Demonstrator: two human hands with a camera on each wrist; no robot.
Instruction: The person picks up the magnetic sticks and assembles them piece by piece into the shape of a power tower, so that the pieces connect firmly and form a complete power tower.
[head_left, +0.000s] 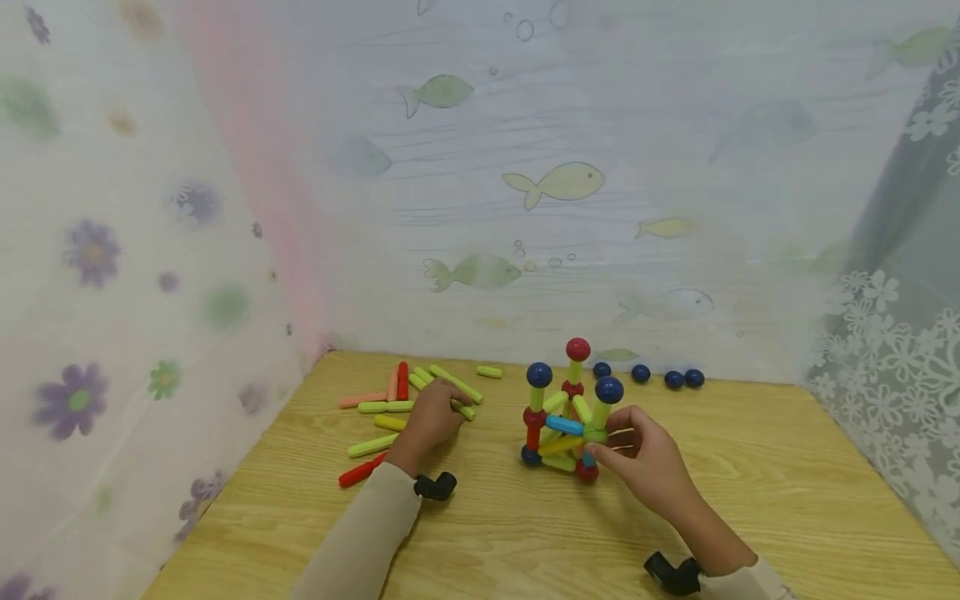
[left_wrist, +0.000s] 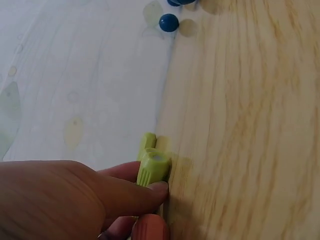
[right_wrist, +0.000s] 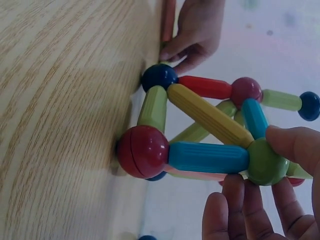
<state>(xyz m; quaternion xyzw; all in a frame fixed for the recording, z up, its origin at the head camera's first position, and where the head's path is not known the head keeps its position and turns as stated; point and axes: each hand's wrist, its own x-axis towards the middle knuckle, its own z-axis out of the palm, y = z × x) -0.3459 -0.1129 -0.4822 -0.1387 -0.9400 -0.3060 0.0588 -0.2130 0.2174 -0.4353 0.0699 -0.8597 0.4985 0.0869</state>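
A framework of magnetic rods and balls (head_left: 558, 425) stands on the wooden table, with dark blue balls on two of its tops and a red ball (head_left: 577, 349) on another. At its near right corner, my right hand (head_left: 651, 462) holds the green ball (right_wrist: 268, 161) between thumb and fingers. A blue rod (right_wrist: 208, 157) joins that ball to a red ball (right_wrist: 142, 151) at the base. Over the loose rods to the left, my left hand (head_left: 433, 419) pinches a lime green rod (left_wrist: 153, 167) between thumb and fingers.
Loose lime, red, yellow and orange rods, among them a red rod (head_left: 362, 471), lie around my left hand. A short lime rod (head_left: 489, 372) sits near the back edge. Several dark blue balls (head_left: 641, 373) line the back right, before a fish-patterned curtain (head_left: 480, 208).
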